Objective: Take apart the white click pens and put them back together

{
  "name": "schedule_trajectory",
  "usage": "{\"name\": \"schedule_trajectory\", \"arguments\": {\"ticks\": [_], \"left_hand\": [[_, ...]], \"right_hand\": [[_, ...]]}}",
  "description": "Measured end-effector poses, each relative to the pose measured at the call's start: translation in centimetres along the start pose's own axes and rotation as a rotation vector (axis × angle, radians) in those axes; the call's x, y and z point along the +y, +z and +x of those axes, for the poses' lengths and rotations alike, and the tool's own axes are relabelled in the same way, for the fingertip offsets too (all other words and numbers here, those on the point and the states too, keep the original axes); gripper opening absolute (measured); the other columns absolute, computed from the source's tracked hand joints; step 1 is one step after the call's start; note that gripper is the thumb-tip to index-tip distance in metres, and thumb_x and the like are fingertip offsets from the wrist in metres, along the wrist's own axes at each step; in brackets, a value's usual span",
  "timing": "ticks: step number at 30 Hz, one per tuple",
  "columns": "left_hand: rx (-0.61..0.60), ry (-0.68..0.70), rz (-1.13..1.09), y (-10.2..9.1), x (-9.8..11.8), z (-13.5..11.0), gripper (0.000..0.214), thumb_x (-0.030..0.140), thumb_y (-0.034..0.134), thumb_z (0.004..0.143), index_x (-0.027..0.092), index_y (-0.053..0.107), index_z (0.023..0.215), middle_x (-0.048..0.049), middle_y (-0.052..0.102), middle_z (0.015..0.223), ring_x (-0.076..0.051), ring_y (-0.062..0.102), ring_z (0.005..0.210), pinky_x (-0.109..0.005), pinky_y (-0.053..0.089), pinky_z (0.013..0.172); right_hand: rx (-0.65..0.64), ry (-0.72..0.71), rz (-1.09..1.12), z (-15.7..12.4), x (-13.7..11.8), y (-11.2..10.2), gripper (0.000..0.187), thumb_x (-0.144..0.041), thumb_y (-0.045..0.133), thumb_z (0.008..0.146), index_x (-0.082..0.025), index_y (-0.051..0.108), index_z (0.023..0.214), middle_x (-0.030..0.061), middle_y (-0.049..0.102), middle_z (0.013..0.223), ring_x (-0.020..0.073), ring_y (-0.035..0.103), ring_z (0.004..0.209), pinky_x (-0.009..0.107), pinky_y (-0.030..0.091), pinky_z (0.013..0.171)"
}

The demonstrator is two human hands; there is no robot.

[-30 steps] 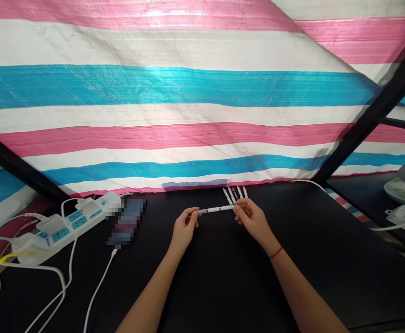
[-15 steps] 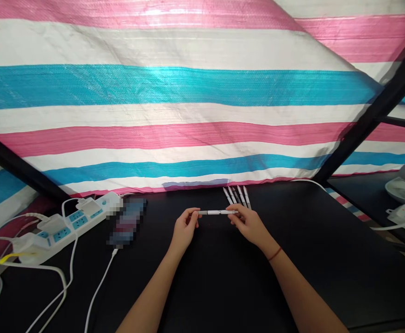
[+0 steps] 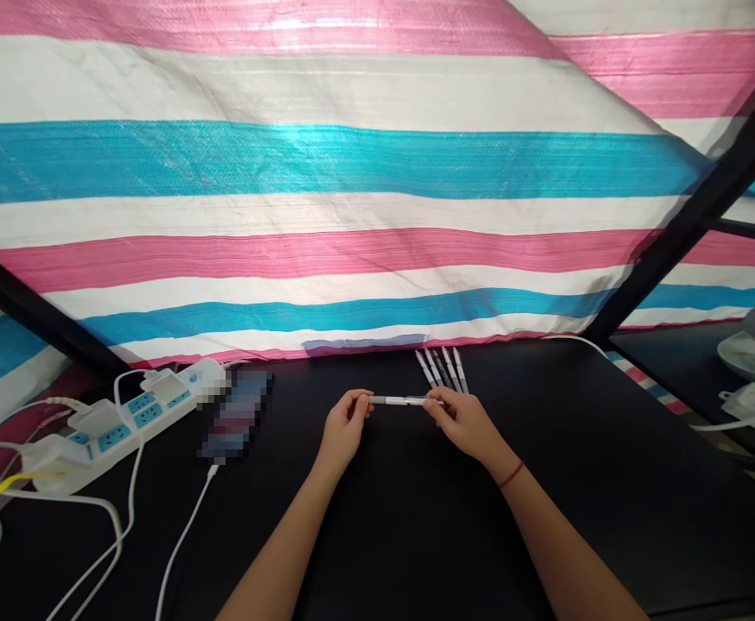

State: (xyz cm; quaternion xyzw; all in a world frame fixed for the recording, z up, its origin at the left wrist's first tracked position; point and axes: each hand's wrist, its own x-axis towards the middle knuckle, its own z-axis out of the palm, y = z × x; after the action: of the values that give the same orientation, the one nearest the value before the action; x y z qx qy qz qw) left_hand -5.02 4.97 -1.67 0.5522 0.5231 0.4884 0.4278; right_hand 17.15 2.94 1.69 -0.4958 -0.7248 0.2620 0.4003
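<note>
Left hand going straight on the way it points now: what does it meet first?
The left hand, past the pen it holds, would likely reach the tarp's bottom edge first; the row of pens lies just right of that line, though depth is unclear.

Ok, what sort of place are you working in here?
Probably a makeshift home-style work corner, not a proper workshop: a striped woven tarp hangs behind black frame bars, and a white power strip with plugged-in adapters sits on the black tabletop.
</note>
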Motion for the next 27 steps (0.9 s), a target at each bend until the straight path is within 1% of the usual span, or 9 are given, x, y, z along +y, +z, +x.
{"name": "schedule_trajectory", "arguments": {"ticks": [1,6,10,13,16,19,22,25,27], "left_hand": [[0.0,0.005,0.003,0.0,0.0,0.0,0.039,0.052,0.053,0.08,0.016,0.064,0.092,-0.0022,0.06,0.07,-0.014,0.053,0.061,-0.023,0.04,0.055],[-0.025,0.016,-0.024,-0.1,-0.2,0.1,0.036,0.049,0.052,0.082,0.016,0.063,0.091,0.0002,0.055,0.067,-0.013,0.051,0.059,-0.023,0.039,0.055],[-0.038,0.05,0.027,0.0,0.3,-0.1,0.032,0.046,0.051,0.084,0.017,0.063,0.086,0.0015,0.052,0.063,-0.014,0.05,0.06,-0.024,0.039,0.059],[-0.062,0.086,0.045,0.2,1.3,-0.7,0.03,0.044,0.048,0.087,0.018,0.061,0.08,0.0017,0.052,0.063,-0.014,0.049,0.061,-0.024,0.039,0.06],[-0.187,0.087,0.097,0.8,2.6,-1.8,0.031,0.042,0.047,0.087,0.018,0.058,0.071,0.0008,0.056,0.063,-0.014,0.051,0.061,-0.024,0.039,0.061],[-0.404,0.034,0.133,1.9,3.5,-3.0,0.032,0.042,0.044,0.088,0.018,0.062,0.077,-0.0007,0.061,0.067,-0.014,0.055,0.061,-0.024,0.04,0.06],[-0.522,0.015,0.116,3.2,3.8,-4.0,0.031,0.042,0.044,0.089,0.018,0.061,0.1,0.0,0.063,0.07,-0.012,0.056,0.058,-0.024,0.042,0.06],[-0.544,-0.035,0.02,4.2,3.5,-4.7,0.033,0.042,0.042,0.091,0.017,0.057,0.106,-0.0023,0.064,0.078,-0.012,0.058,0.061,-0.025,0.045,0.06],[-0.559,-0.066,-0.041,4.5,3.2,-4.9,0.032,0.042,0.043,0.091,0.015,0.055,0.103,-0.0042,0.065,0.081,-0.013,0.061,0.064,-0.026,0.048,0.062]], "right_hand": [[0.004,0.003,0.0,0.0,0.0,0.0,0.024,-0.038,0.049,0.088,-0.022,0.065,0.08,-0.002,0.053,0.055,0.0136,0.048,0.049,0.024,0.038,0.048],[0.033,0.006,0.092,-0.1,0.0,0.1,0.023,-0.035,0.057,0.083,-0.023,0.064,0.1,0.0003,0.061,0.069,0.0147,0.055,0.056,0.024,0.044,0.054],[0.041,0.055,0.156,-0.1,0.4,0.3,0.019,-0.038,0.055,0.084,-0.022,0.064,0.087,-0.0008,0.056,0.061,0.0142,0.053,0.052,0.025,0.044,0.05],[0.091,0.126,0.352,0.1,0.6,0.4,0.024,-0.044,0.055,0.083,-0.021,0.061,0.086,0.0006,0.059,0.065,0.0163,0.06,0.06,0.026,0.051,0.053],[0.172,0.177,0.615,0.5,0.6,0.5,0.033,-0.047,0.061,0.079,-0.022,0.052,0.098,0.005,0.067,0.084,0.0193,0.066,0.072,0.03,0.056,0.056],[0.231,0.2,0.73,0.7,0.5,0.5,0.043,-0.046,0.067,0.074,-0.023,0.042,0.101,0.0032,0.069,0.08,0.018,0.066,0.066,0.031,0.057,0.055],[0.185,0.226,0.708,0.6,0.2,0.8,0.042,-0.045,0.069,0.073,-0.022,0.044,0.098,0.0018,0.069,0.074,0.0169,0.064,0.061,0.029,0.055,0.053],[0.074,0.214,0.68,0.3,-0.2,1.2,0.048,-0.039,0.069,0.074,-0.021,0.045,0.111,0.0039,0.068,0.086,0.0168,0.065,0.066,0.029,0.055,0.056],[-0.006,0.187,0.658,0.0,-0.6,1.4,0.049,-0.033,0.068,0.076,-0.023,0.045,0.117,0.0025,0.066,0.084,0.0169,0.065,0.069,0.029,0.055,0.059]]}}
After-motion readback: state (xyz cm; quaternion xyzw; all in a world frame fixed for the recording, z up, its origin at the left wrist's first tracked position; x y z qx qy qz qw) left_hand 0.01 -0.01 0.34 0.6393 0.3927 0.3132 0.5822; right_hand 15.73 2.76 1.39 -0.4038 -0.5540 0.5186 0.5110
